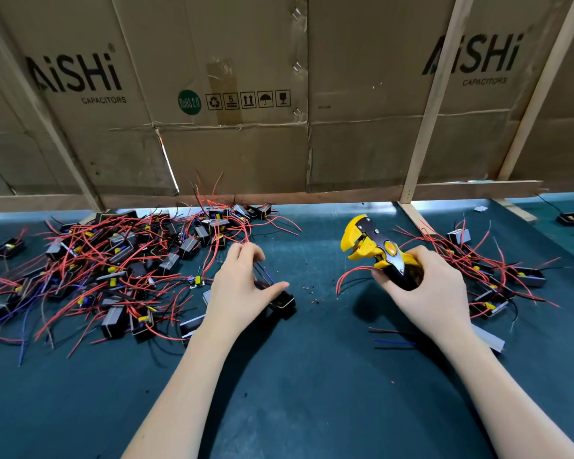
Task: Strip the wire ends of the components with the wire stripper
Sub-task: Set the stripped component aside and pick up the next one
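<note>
Head view, looking down over a dark teal work mat [312, 376], matte and faintly scuffed; behind it, a wall of creased brown cardboard sheets [232, 104] printed "AiSHi CAPACITORS", braced by pale wooden battens [434, 104].

Left hand [239, 289] hovering low over the mat, fingers loosely curved and parted, thumb stretched toward the right, touching or just above a small black boxy component [284, 304] with a pale rim; thin blue and black wires [265, 274] rising between fingers and thumb; whether anything is actually pinched, cannot tell.

Right hand [424, 289] wrapped firmly round the black handles of the wire stripper [375, 251]; glossy yellow plastic head with a dark metal plate and rivets, tilted up and to the left, held clear of the mat; jaws slightly parted.

Far left, a tangled heap of components [113, 270]: small rectangular black and grey blocks with yellow parts, trailing thin red wires, a few blue and black; far right, a smaller, looser scatter of the same components [497, 273].

Between the hands, tiny red and dark insulation crumbs [312, 294] sprinkled on the mat; below the right wrist, loose blue and black wire strands [393, 342] lying flat.
</note>
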